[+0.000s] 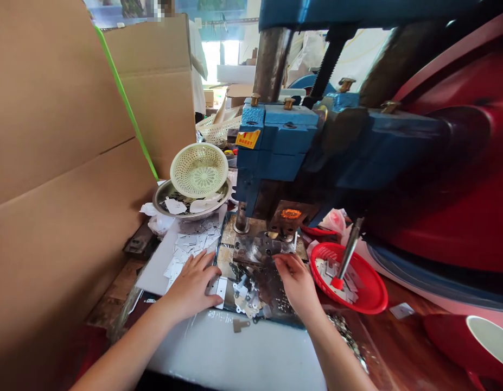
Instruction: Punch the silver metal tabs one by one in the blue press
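My left hand (194,286) lies with fingers spread at the left edge of the press bed, beside a pile of thin flat metal pieces (194,247). Its thumb and fingertips are next to a pale metal strip with small holes (221,291); I see nothing gripped. At the front of the die (257,247), my right hand (297,283) has its fingers drawn together in a pinch. Whatever they hold, if anything, is too small or hidden to make out. Between both hands lies a heap of small shaped metal parts (248,296).
A blue punch press (279,141) towers over the die, with a large red wheel (442,217) at right. A red basket (373,296) of metal pieces holds a red-tipped tool. Behind at left, a cream colander (199,171) rests on a metal bowl (161,203). Cardboard (59,163) walls the left.
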`<state>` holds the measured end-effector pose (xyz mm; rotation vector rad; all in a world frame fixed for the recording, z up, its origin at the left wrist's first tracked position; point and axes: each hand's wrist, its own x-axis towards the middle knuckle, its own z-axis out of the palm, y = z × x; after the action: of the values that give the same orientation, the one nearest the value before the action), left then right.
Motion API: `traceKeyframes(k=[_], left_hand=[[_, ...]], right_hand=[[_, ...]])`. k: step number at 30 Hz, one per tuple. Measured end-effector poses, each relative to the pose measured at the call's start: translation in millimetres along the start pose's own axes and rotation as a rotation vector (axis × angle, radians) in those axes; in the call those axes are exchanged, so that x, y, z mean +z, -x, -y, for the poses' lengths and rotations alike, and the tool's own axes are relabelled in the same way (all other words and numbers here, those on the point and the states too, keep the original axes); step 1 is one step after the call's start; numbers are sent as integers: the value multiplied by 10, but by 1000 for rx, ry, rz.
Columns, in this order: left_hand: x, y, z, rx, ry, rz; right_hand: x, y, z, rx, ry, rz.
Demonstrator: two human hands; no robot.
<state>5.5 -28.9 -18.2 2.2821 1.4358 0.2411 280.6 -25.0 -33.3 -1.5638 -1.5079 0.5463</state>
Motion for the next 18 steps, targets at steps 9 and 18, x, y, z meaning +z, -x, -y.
traceKeyframes(k=[9, 18], left_hand=[[23, -61, -89, -14, 98, -44], [47, -77, -359, -161, 810, -18]], right_hand=[[124, 236, 213, -87, 34, 134], [253, 375, 449, 6, -143, 440]])
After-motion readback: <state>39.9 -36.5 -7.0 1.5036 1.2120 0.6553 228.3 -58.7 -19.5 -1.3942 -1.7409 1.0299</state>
